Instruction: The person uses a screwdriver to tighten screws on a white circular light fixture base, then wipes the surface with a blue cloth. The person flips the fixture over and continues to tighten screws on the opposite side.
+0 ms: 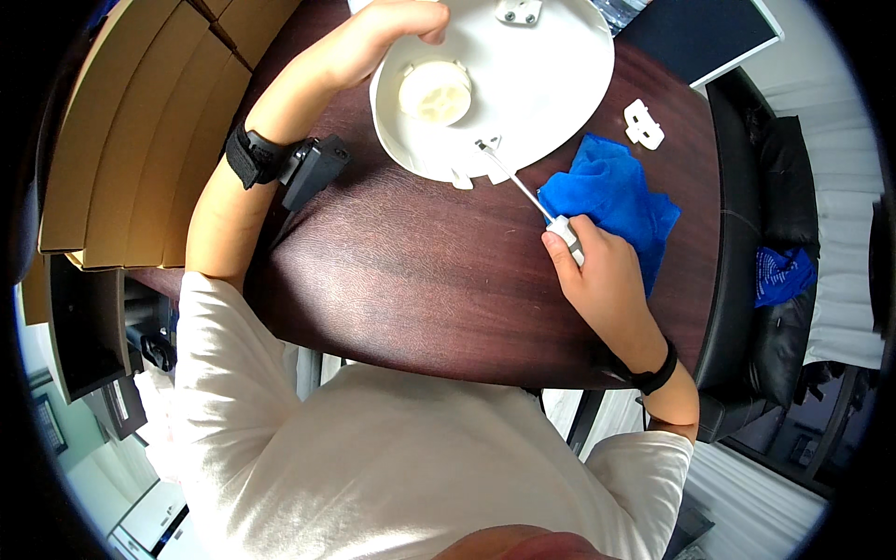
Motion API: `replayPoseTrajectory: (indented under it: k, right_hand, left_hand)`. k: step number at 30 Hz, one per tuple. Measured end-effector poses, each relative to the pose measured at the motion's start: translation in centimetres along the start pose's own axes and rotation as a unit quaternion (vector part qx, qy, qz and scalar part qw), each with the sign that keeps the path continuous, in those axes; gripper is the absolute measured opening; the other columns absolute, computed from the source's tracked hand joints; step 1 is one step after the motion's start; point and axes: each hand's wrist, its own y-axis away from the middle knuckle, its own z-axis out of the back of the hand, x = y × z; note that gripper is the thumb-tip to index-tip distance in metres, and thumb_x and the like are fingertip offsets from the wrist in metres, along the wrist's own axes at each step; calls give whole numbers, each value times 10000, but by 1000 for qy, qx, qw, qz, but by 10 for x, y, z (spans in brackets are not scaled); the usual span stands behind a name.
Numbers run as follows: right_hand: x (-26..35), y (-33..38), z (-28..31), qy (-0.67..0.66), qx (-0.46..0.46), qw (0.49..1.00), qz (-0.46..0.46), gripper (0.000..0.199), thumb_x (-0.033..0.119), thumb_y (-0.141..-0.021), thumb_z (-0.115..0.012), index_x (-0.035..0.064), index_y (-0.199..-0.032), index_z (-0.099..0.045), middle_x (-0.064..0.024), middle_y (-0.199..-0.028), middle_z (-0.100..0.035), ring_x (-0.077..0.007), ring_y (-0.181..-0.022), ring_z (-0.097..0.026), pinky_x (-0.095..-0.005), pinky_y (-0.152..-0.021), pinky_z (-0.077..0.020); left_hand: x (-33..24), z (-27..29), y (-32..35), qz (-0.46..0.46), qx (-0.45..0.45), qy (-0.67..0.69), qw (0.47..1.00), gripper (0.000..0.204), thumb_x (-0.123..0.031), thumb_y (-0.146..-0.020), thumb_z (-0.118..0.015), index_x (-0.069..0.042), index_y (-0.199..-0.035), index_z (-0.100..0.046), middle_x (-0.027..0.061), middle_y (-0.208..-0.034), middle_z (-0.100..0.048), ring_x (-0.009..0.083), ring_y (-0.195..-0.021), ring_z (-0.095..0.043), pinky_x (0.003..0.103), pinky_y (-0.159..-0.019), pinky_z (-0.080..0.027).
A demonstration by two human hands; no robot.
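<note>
A white oval plastic shell [560,75] lies on the table with its hollow side up. Inside it sits a round cream-coloured cup-like part [435,93]. My right hand [597,266] grips a screwdriver [523,189] by its white and grey handle. The tip meets a small fitting [487,145] close to the shell's near edge. At the shell's upper left, my left hand [397,28] is closed with curled fingers over the rim, its grip partly hidden. A white bracket with two screws [519,12] sits at the shell's far side.
A crumpled blue cloth [611,191] lies right of the shell, beside my right hand. Beyond it rests a loose white bracket [644,125]. Cardboard boxes [140,140] stand along the left. A black sofa [779,187] is past the table's [401,289] right edge.
</note>
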Motion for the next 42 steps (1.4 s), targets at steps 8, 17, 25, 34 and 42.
replayPoseTrajectory:
  k: [8,17,25,34,42]
  right_hand:
    - [2,-1,3,-11,19,1000,-12,306,305,-918,-640,38,-789,-565,-161,-644,-614,-322,-537,-617,-399,-480,-475]
    - [4,-1,4,-25,19,999,-12,312,306,-922,-636,35,-786,-560,-168,-647,-616,-328,-536,-615,-397,-480,-474]
    - [3,1,4,-33,23,999,-24,315,306,-917,-640,33,-783,-559,-174,-647,-615,-336,-542,-616,-401,-483,-468]
    - [5,3,7,-63,14,997,-34,307,288,-907,-654,30,-770,-561,-173,-644,-612,-342,-547,-610,-402,-494,-463]
    - [7,5,4,-63,1,998,-27,307,284,-908,-656,27,-778,-551,-168,-636,-600,-341,-540,-603,-401,-485,-458]
  left_hand:
    - [7,1,-4,-11,-6,-4,1000,642,-243,-733,-506,52,-1303,-509,151,-1121,-576,215,-995,-555,311,-875,-465]
    - [-9,-10,2,11,-37,-2,999,696,-246,-708,-506,51,-1337,-484,195,-1167,-587,259,-1034,-587,337,-918,-479]
    - [-3,2,-1,-22,32,-6,999,744,-233,-683,-496,46,-1371,-450,204,-1207,-577,265,-1073,-582,347,-939,-475]
    - [-1,4,6,-11,24,-21,999,785,-216,-642,-492,55,-1377,-436,193,-1201,-568,248,-1081,-548,331,-927,-455]
    - [-2,12,2,-30,131,-7,991,827,-182,-597,-498,65,-1383,-423,179,-1177,-573,237,-1060,-542,310,-901,-457]
